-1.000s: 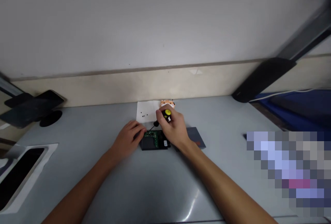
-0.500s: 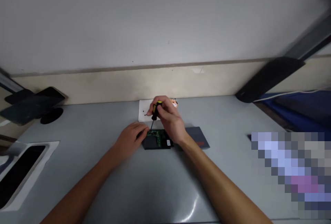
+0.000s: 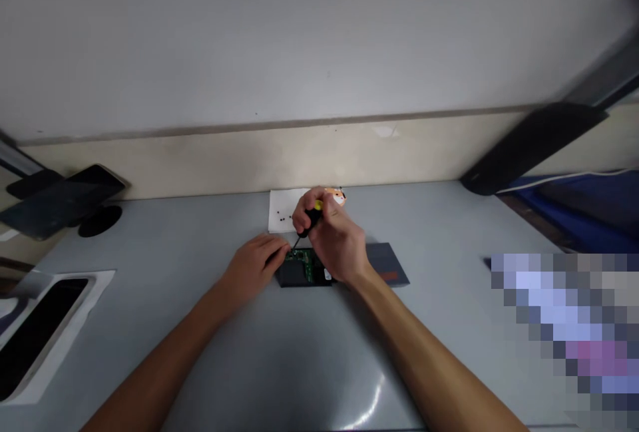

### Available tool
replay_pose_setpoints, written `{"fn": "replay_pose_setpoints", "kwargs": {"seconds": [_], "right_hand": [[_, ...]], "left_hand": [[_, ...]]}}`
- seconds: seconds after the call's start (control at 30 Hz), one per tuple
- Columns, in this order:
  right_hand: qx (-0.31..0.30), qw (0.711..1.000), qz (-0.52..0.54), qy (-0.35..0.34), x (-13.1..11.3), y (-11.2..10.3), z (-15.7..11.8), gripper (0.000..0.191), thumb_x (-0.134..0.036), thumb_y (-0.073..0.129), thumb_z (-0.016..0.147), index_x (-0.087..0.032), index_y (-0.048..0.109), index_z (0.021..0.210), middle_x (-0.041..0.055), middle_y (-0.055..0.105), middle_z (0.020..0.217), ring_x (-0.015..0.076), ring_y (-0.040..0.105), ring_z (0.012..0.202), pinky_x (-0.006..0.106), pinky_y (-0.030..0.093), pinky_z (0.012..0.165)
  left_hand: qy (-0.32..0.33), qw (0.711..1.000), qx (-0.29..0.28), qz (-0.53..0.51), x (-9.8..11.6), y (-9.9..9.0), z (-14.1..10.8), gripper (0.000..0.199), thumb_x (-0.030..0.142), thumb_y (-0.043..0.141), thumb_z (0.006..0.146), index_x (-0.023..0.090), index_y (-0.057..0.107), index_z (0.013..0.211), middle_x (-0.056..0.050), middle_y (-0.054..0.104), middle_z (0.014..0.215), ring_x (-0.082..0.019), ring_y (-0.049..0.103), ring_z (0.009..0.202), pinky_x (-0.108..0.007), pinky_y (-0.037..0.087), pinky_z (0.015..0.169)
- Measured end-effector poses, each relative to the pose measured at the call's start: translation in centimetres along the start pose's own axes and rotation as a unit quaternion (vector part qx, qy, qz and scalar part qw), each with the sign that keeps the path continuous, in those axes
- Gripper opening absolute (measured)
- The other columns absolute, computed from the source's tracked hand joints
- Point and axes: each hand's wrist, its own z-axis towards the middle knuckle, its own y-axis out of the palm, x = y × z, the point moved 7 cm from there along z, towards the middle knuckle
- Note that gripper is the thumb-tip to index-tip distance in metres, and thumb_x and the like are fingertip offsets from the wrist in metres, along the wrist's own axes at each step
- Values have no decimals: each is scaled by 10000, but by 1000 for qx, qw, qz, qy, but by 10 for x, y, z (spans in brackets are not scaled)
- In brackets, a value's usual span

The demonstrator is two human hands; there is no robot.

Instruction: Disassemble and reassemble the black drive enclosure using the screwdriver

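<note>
In the middle of the table lies an opened, flat black device (image 3: pixel 293 277) with a green circuit board (image 3: pixel 308 267) showing. My right hand (image 3: pixel 342 239) grips a black-and-yellow screwdriver (image 3: pixel 312 219). Its thin shaft slants down to the left, the tip at the device's upper left part. Closed at that same corner, my left hand (image 3: pixel 254 262) has thumb and fingertips together on the device's edge beside the tip. Part of the device is hidden under my right hand. Just behind, several tiny dark pieces, apparently screws (image 3: pixel 282 219), lie on white paper (image 3: pixel 278 201).
A dark grey panel (image 3: pixel 388 259) lies right of the device. A cartoon-printed piece (image 3: pixel 338 196) is behind my right hand. At the left are a phone (image 3: pixel 42 325) on white paper and a dark stand (image 3: pixel 100 221). A black cylinder (image 3: pixel 529 146) leans at back right.
My right hand has turned and shifted slightly right, tilting the screwdriver handle further right. The left hand stays at the device's corner. The view has shifted a little.
</note>
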Motion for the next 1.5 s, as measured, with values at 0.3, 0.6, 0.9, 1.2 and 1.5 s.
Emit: {"fn": "replay_pose_setpoints", "kwargs": {"seconds": [0.3, 0.6, 0.9, 1.2, 1.5], "right_hand": [[-14, 999, -46, 8, -6, -16, 7, 227, -458, 531, 929, -254, 507, 831, 52, 552, 863, 222, 550, 809, 395, 491, 786], [34, 999, -5, 19, 5, -23, 9, 335, -575, 353, 991, -278, 508, 999, 31, 495, 771, 226, 551, 775, 396, 498, 781], [-5, 1000, -16, 12, -3, -27, 7, 220, -464, 489, 987, -260, 526, 913, 44, 582, 906, 204, 575, 829, 388, 490, 820], [27, 991, 127, 13, 3, -14, 5, 266, -522, 478, 992, -266, 520, 933, 1, 455, 726, 183, 459, 699, 341, 423, 739], [-67, 997, 36, 8, -4, 1, -4, 167, -410, 618, 975, -270, 528, 964, -4, 582, 829, 164, 541, 809, 323, 392, 764]], "left_hand": [[2, 1000, 3, -9, 2, -1, 0, 237, 291, 447, 1053, 232, 663, 976, -23, 726, 1023, -202, 648, 988, -359, 503, 920], [-8, 1000, -8, -19, 4, -2, 1, 224, 288, 459, 1052, 233, 659, 970, -15, 719, 1012, -197, 641, 989, -348, 493, 920], [-8, 1000, -8, -23, 3, -1, 1, 243, 308, 443, 1055, 230, 661, 979, -18, 719, 999, -199, 641, 973, -351, 493, 914], [-25, 999, -9, -20, 3, -2, 1, 269, 331, 429, 1055, 221, 666, 992, -25, 707, 1038, -197, 643, 987, -345, 493, 931], [-32, 999, -15, -19, 1, -1, 0, 279, 326, 406, 1058, 221, 663, 1029, -37, 703, 1073, -207, 643, 1019, -363, 491, 948]]}}
